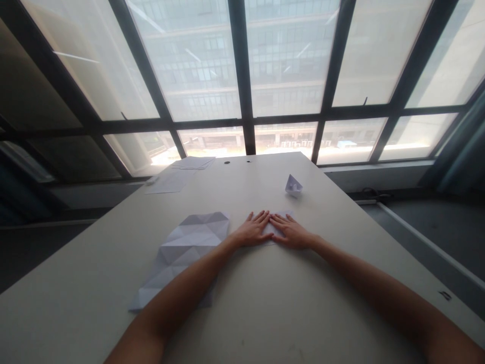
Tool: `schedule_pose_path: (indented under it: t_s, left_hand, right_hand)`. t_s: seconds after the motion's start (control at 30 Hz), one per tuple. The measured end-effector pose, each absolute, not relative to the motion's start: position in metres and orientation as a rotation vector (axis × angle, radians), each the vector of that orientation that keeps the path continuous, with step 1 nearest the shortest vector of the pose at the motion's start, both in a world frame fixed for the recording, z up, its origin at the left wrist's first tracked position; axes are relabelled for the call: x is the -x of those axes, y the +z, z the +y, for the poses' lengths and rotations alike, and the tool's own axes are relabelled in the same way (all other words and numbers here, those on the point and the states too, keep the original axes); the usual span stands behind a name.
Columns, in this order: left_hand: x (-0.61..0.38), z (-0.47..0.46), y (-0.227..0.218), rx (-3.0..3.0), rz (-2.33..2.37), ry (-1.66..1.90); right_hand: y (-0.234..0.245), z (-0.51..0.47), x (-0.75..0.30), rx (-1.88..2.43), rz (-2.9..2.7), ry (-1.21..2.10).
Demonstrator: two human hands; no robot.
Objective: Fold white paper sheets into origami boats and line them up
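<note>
My left hand [254, 230] and my right hand [290, 232] lie flat side by side, fingers stretched out and tips nearly meeting. Both press on a folded piece of white paper [270, 230], mostly hidden under them. Beyond my right hand stands a small folded paper boat [293, 187]. A large white sheet with many creases [193, 235] lies to the left, partly covered by my left forearm.
The white table [261, 308] stretches toward tall framed windows. Several flat paper sheets [170, 181] lie at its far left. A small dark object [444, 294] sits near the right edge. Two small dark spots, one a round hole [227, 163], show at the far end.
</note>
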State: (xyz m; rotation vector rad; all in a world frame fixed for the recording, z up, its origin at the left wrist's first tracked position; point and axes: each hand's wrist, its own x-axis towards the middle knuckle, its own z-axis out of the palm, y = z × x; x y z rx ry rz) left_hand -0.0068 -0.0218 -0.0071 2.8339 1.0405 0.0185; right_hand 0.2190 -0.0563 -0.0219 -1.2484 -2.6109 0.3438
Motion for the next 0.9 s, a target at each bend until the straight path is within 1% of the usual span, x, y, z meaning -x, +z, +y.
schedule_pose_path:
  t_s: [0.47,0.9]
  left_hand:
    - [0.008,-0.017,-0.012,-2.846,1.045,0.018]
    - [0.008,-0.018,-0.011,-2.848,1.055,0.046]
  right_hand:
    - [-0.02,-0.051,-0.22,1.313,-2.594,0.409]
    - [-0.023,-0.044,-0.224,1.624,-2.469,0.309]
